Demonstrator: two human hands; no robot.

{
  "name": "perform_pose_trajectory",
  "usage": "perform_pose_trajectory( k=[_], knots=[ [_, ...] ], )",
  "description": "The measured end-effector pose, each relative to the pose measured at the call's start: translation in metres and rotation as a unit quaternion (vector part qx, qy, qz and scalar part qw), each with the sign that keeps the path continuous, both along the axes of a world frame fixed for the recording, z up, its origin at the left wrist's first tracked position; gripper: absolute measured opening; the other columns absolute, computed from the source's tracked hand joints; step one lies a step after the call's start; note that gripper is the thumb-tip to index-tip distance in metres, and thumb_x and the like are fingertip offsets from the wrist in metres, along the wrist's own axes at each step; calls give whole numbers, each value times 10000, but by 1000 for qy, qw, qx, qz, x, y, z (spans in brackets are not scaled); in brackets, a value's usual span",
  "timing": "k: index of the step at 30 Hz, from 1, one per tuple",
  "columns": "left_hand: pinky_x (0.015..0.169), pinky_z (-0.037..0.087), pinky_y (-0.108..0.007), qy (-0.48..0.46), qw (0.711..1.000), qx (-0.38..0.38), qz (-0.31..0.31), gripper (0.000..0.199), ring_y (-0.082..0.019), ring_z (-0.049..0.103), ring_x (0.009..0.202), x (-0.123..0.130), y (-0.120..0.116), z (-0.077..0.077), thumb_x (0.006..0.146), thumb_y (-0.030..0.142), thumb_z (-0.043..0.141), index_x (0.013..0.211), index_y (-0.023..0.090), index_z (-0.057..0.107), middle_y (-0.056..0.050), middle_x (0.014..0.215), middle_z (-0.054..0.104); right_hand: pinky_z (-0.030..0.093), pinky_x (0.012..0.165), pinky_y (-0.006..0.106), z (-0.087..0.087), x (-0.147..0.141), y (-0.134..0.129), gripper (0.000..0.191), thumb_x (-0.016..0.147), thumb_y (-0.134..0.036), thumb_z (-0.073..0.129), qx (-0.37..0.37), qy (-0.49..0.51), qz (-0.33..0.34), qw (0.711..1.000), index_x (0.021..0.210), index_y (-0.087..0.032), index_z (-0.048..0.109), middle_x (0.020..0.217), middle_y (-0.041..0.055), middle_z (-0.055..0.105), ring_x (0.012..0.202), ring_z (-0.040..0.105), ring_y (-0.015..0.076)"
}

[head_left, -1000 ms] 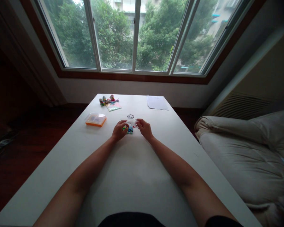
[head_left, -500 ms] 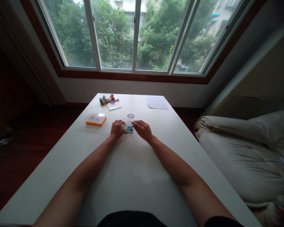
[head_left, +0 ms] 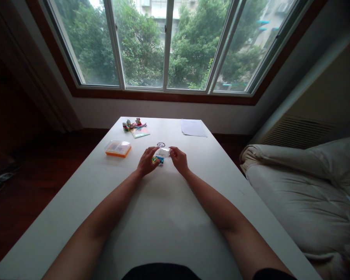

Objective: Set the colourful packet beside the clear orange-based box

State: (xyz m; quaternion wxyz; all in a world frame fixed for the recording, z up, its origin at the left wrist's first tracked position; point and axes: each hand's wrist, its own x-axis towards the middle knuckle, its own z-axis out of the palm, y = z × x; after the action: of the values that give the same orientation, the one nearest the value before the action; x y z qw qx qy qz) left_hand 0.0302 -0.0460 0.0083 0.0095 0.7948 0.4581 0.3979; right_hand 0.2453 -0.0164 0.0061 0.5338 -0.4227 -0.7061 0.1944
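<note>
Near the middle of the white table (head_left: 160, 217), a small colourful packet or box (head_left: 160, 160) in blue, yellow and green lies by the thumb of my left hand (head_left: 147, 161). That hand's fingers are apart and reach toward a clear plastic piece (head_left: 163, 152) just behind the colourful item. The fingertips of my right hand (head_left: 179, 160) pinch the right side of the clear piece. Just beyond the clear piece lies a dark ring-shaped band (head_left: 161, 144). Whether my left fingertips touch the clear piece is too small to tell.
An orange box with a clear lid (head_left: 118, 148) stands to the left. Small figurines (head_left: 133, 124) and a pastel card (head_left: 140, 132) lie at the far left, white paper sheets (head_left: 193, 128) at the far right. A covered sofa (head_left: 303, 186) stands right of the table.
The clear piece now shows more fully, farther back behind the colourful item. My left hand has shifted right, its fingers more spread. My right hand has moved slightly.
</note>
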Motion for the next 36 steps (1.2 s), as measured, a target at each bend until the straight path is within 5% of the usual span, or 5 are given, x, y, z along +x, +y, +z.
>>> perform_pose_trajectory(
  k=[7, 16, 26, 30, 36],
  knots=[
    [1146, 426, -482, 33, 999, 18, -6, 640, -296, 441, 1393, 7, -8, 9, 899, 270, 657, 1491, 290, 416, -109, 1519, 450, 600, 554, 283, -4, -6, 9, 455, 855, -568, 627, -198, 202, 173, 944, 1121, -199, 641, 881, 33, 702, 723, 685, 172],
    [1101, 451, -452, 22, 999, 27, 26, 486, -283, 500, 1311, 3, -4, 4, 967, 385, 598, 1426, 263, 494, -107, 1432, 536, 639, 714, 364, 5, -8, -2, 476, 902, -487, 588, -257, 213, 306, 892, 1295, -218, 578, 1035, 65, 721, 849, 718, 202],
    [1061, 455, -457, 32, 997, 22, 63, 301, -284, 535, 1211, 0, -2, 5, 974, 446, 586, 1190, 251, 662, -90, 1297, 621, 585, 764, 331, -1, -3, 2, 471, 913, -495, 626, -47, 43, 148, 987, 1308, -240, 602, 1123, 78, 685, 922, 678, 193],
    [1084, 429, -477, 40, 997, 16, 60, 304, -300, 498, 1275, 3, -3, 7, 967, 436, 594, 1205, 254, 650, -97, 1350, 596, 582, 769, 338, 3, -4, -5, 381, 942, -430, 609, 61, -48, 116, 990, 1283, -260, 624, 1251, 102, 623, 1017, 634, 213],
    [1175, 352, -512, 1, 998, 17, 67, 745, -327, 380, 1429, -1, 1, 3, 881, 335, 677, 1541, 261, 340, -131, 1551, 411, 567, 746, 344, 1, -2, -4, 277, 937, -408, 609, 89, -39, 21, 995, 1149, -229, 610, 1066, 72, 654, 825, 614, 184]
  ],
)
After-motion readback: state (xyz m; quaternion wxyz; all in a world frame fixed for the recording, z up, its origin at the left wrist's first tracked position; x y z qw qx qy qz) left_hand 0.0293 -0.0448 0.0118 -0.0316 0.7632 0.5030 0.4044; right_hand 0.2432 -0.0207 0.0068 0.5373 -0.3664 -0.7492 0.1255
